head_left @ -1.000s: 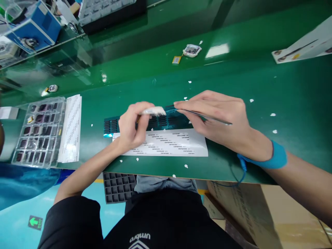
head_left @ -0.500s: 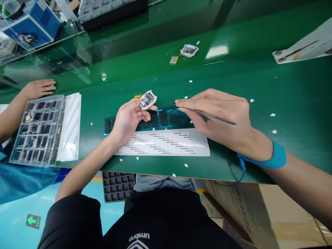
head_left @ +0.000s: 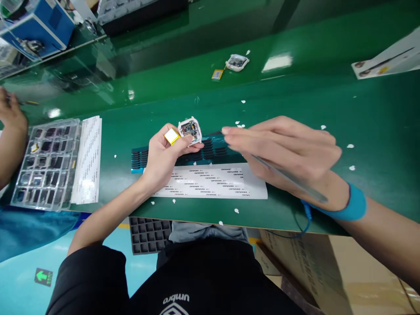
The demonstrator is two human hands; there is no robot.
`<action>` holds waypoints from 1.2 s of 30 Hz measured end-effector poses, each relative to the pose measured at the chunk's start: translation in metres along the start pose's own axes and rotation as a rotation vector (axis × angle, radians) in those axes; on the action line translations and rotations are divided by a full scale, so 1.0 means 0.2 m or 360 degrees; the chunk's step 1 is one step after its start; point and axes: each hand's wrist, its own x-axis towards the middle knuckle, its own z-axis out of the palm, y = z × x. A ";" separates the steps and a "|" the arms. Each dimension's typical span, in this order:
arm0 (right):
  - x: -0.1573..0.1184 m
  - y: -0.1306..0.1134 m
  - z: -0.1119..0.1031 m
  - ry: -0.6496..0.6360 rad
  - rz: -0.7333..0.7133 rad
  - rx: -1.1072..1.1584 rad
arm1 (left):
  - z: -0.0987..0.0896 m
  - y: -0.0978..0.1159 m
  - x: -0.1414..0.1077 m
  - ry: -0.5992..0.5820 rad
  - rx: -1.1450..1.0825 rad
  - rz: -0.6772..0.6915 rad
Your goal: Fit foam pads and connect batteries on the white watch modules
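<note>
My left hand (head_left: 163, 155) is closed on a white smartwatch case (head_left: 191, 130) whose circuit board faces up. Beside the case, a small battery (head_left: 172, 136) with yellow edges and a white face rests against the same fingers. In my right hand (head_left: 288, 151), pinched between thumb and fingers, are metal tweezers (head_left: 278, 171), blurred by motion. Their dark tip points left, over a teal sheet (head_left: 210, 148) that bears rows of black strips. A white printed backing sheet (head_left: 210, 181) lies below it, nearer to me.
Another watch case (head_left: 237, 63) with its battery (head_left: 217, 74) lies farther back. Left are a clear compartment tray (head_left: 46, 166), printed strips (head_left: 87, 159) and a co-worker's hand (head_left: 13, 113). A white stand (head_left: 387, 57) is at right. A blue wrist strap (head_left: 356, 202) has a trailing cord.
My left hand has turned the watch case, bringing the battery's white face into view. My right hand has shifted slightly right with the tweezers. The co-worker's hand has moved left.
</note>
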 end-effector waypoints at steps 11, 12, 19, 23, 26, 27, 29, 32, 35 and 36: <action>-0.04 -0.03 0.05 -0.0117 -0.0090 0.0053 | 0.02 0.00 -0.03 -0.0104 0.0037 -0.0221; -0.04 -0.03 0.05 -0.0131 -0.0092 0.0057 | 0.02 0.00 -0.03 -0.0114 0.0039 -0.0224; -0.05 0.00 0.06 -0.0210 -0.0081 0.0099 | 0.03 -0.01 -0.04 -0.0110 0.0065 -0.0191; -0.04 -0.01 0.05 -0.0196 -0.0166 0.0139 | 0.03 -0.01 -0.04 -0.0120 0.0123 -0.0122; -0.03 -0.03 0.05 -0.0198 -0.0166 0.0148 | 0.03 -0.01 -0.04 -0.0135 0.0136 -0.0072; -0.03 -0.03 0.05 -0.0203 -0.0153 0.0146 | 0.03 -0.01 -0.04 -0.0143 0.0141 -0.0059; -0.03 -0.03 0.04 -0.0233 -0.0125 0.0141 | 0.03 0.00 -0.04 -0.0156 0.0147 -0.0044; -0.02 -0.04 0.04 -0.0256 -0.0109 0.0114 | 0.03 -0.01 -0.04 -0.0152 0.0146 -0.0023; -0.02 -0.04 0.04 -0.0223 -0.0129 0.0098 | 0.03 -0.01 -0.04 -0.0166 0.0168 0.0008; -0.02 -0.04 0.04 -0.0212 -0.0138 0.0098 | 0.03 -0.01 -0.04 -0.0171 0.0170 0.0018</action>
